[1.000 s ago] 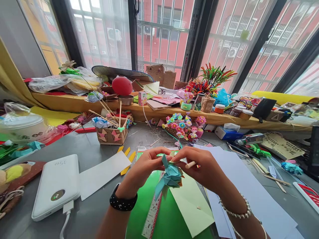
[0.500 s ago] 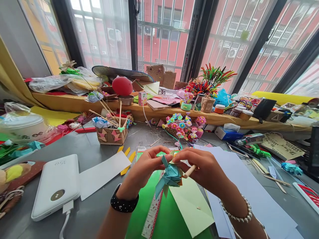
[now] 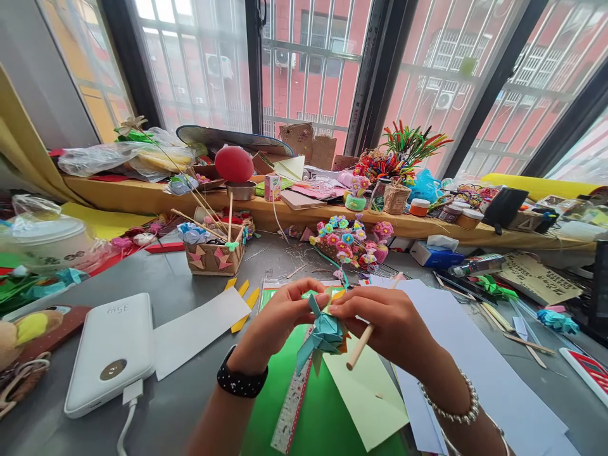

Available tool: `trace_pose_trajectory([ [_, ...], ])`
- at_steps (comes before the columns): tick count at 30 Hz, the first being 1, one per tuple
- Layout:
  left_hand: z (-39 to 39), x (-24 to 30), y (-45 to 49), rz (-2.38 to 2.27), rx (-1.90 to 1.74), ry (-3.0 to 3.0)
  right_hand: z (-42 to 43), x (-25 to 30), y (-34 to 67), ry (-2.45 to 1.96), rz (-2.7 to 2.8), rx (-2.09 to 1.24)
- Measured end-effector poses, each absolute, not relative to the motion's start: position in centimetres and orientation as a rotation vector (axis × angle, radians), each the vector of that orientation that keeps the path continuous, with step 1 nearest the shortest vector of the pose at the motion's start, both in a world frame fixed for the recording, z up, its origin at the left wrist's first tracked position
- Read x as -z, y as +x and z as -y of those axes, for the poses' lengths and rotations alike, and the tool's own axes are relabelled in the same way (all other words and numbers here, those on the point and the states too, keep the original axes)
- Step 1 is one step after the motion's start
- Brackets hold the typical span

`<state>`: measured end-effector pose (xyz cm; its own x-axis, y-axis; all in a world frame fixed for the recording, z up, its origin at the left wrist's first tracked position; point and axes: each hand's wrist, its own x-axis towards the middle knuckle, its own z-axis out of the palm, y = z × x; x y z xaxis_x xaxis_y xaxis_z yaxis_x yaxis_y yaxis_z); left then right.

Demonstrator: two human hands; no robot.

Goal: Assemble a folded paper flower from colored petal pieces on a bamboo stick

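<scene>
My left hand (image 3: 268, 320), with a black dotted watch band at the wrist, pinches a folded light-blue paper flower (image 3: 327, 332) with some orange and pale green paper on it. My right hand (image 3: 396, 320), wearing a beaded bracelet, is closed round a thin wooden stick (image 3: 360, 347) that slants down toward me. The thumb and index finger of that hand also touch the flower's top. Below the flower lie a patterned ruler (image 3: 292, 405), a pale green paper sheet (image 3: 368, 399) and a green mat (image 3: 259, 405). The far side of the flower is hidden.
A white power bank (image 3: 111, 348) with a cable sits at the left beside a white paper strip (image 3: 202, 332). A cardboard box (image 3: 216, 258) with sticks stands behind. White sheets (image 3: 475, 367) lie at the right. Colourful flowers (image 3: 344, 240) stand farther back.
The wooden stick has swung in my right hand: its near end now points lower and more of it shows. The paper flower stays in almost the same place.
</scene>
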<state>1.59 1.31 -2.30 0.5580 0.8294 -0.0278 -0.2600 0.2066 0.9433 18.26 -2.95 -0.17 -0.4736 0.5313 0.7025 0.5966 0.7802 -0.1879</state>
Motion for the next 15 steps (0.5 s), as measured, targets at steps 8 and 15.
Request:
trace_pose_trajectory([
  [8,-1.3,2.2,1.9,-0.609,-0.944,1.069,3.2,-0.4,18.4,-0.878,2.11,0.134],
  [15,-0.5,1.4,1.8,-0.59,-0.926,1.089,3.6,-1.0,18.2,-0.897,1.981,0.226],
])
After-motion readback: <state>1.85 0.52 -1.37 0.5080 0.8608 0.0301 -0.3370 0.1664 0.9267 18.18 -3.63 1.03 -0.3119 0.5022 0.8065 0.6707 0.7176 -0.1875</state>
